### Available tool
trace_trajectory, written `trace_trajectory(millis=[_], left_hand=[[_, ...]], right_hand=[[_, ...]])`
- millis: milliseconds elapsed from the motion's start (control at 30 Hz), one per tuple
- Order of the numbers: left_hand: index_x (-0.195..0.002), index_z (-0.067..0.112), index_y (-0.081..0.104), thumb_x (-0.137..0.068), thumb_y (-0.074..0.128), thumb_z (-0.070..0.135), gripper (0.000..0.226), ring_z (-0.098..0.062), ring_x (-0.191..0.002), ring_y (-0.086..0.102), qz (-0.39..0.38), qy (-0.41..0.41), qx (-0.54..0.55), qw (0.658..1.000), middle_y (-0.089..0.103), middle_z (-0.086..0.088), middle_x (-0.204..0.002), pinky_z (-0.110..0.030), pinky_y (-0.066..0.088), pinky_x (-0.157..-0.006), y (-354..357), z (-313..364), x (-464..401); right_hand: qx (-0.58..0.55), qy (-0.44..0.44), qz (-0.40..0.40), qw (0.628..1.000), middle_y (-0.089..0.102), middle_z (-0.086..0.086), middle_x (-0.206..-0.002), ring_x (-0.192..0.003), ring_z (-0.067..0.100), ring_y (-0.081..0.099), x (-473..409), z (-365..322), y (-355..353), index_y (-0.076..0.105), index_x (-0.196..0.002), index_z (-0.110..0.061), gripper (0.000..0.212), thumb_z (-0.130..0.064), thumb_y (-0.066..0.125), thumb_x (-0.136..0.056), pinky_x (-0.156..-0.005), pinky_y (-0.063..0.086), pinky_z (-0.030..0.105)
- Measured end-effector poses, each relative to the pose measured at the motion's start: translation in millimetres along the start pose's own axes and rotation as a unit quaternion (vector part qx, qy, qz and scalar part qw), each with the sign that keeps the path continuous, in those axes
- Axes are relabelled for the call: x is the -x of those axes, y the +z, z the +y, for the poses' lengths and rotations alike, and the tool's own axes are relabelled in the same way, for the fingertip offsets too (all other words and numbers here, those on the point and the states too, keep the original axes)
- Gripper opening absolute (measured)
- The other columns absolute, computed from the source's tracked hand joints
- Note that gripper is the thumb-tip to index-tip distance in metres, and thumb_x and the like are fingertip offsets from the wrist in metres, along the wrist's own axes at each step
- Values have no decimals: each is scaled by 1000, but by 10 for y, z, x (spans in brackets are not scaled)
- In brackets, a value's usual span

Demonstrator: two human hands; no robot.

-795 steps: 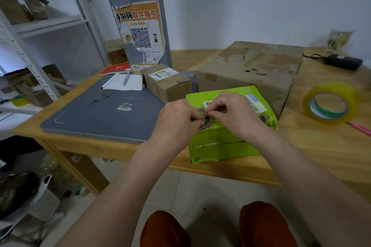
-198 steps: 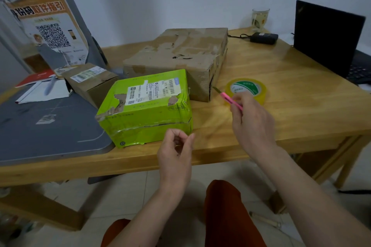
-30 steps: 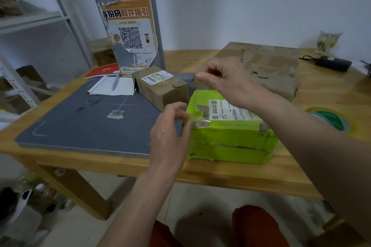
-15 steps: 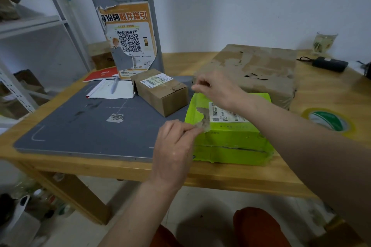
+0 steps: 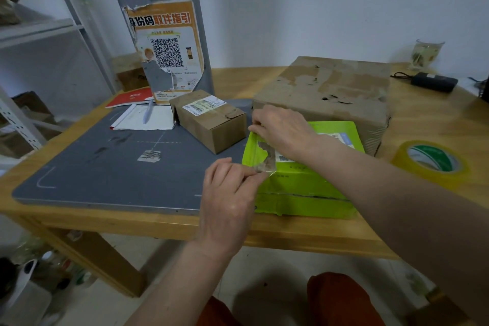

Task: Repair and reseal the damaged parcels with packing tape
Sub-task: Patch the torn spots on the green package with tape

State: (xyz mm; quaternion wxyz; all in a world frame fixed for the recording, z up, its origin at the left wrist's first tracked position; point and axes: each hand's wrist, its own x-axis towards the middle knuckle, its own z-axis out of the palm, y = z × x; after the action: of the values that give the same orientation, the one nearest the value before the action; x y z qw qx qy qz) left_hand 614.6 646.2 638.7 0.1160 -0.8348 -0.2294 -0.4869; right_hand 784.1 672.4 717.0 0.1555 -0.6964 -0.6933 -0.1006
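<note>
Head view: green parcel [image 5: 304, 182] at counter [image 5: 434, 127] front edge.
Left hand [image 5: 230, 198]: fingers pinching tape strip [image 5: 264, 156] (near end).
Right hand [image 5: 280, 130]: fingers pinching far end.
Roll [image 5: 430, 163]: right.

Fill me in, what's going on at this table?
A person is patching the green parcel. Both hands hold a strip of clear tape over the torn patch near its left edge: the right hand pins the far end, the left hand pinches the near end. The tape roll lies on the table to the right.
</note>
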Motion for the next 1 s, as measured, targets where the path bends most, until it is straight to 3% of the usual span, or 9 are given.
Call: trace_trajectory(millis=[167,367,567,633,733,800,867,933,1000], left_hand=[[-118,8,70,-85,63,-7,37,-21,-86,49,-29,2,-3,1000,62,-7,-89,-36,40,-86,6,-13,-4],[-118,13,71,-93,51,6,33,-21,-82,47,-48,25,-3,999,56,-5,-89,-34,35,-83,10,-20,-2],[-124,17,68,-95,47,2,39,-20,-80,43,-49,33,-1,998,54,-6,-82,-34,34,-83,30,-40,-20],[-123,17,68,-96,48,3,37,-22,-86,45,-39,35,-5,999,56,-9,-88,-38,37,-87,35,-44,1],[-128,13,64,-81,68,-3,50,-31,-114,52,-58,22,-2,998,58,-15,-121,-52,38,-104,70,2,79],[-136,10,55,-81,69,1,58,-28,-132,44,-96,23,15,995,53,-12,-139,-54,32,-112,94,38,144],[-143,9,44,-83,67,1,65,-24,-141,36,-121,19,29,992,47,-11,-146,-52,28,-115,114,59,191],[-145,8,39,-83,65,0,68,-24,-143,32,-135,12,33,990,43,-12,-150,-49,28,-116,120,73,209],[-146,7,38,-84,62,1,67,-25,-144,31,-149,11,27,988,40,-13,-152,-49,30,-115,113,80,211]], right_hand=[[86,-4,15,996,51,10,-116,-101,35,59,47,-79,29,46,-115,-11,31,-35,31,-103,-63,31,37],[114,44,8,992,50,13,-122,-107,35,58,5,-48,56,39,-120,-11,30,-34,37,-101,-68,35,38],[131,107,-9,986,49,13,-123,-114,32,49,-87,95,55,40,-121,-9,27,-22,45,-98,-76,40,38],[141,108,25,984,51,14,-120,-110,31,48,-65,145,-31,43,-117,-8,24,-12,48,-94,-79,40,37],[38,89,63,993,57,13,-113,-105,34,51,148,75,-189,52,-112,-9,20,-7,45,-93,-79,39,39],[-41,49,-18,998,60,10,-112,-108,34,54,356,-27,-221,56,-107,-13,18,-17,41,-98,-82,44,39],[-91,24,-141,986,55,9,-129,-123,29,48,515,-75,-180,55,-118,-13,32,-31,33,-102,-97,39,40],[-97,24,-196,976,30,6,-155,-144,20,24,529,-40,-157,38,-144,-12,52,-41,25,-103,-115,20,36],[-75,28,-220,972,7,1,-161,-148,12,4,480,-5,-147,19,-152,-14,61,-48,20,-101,-120,4,32]])
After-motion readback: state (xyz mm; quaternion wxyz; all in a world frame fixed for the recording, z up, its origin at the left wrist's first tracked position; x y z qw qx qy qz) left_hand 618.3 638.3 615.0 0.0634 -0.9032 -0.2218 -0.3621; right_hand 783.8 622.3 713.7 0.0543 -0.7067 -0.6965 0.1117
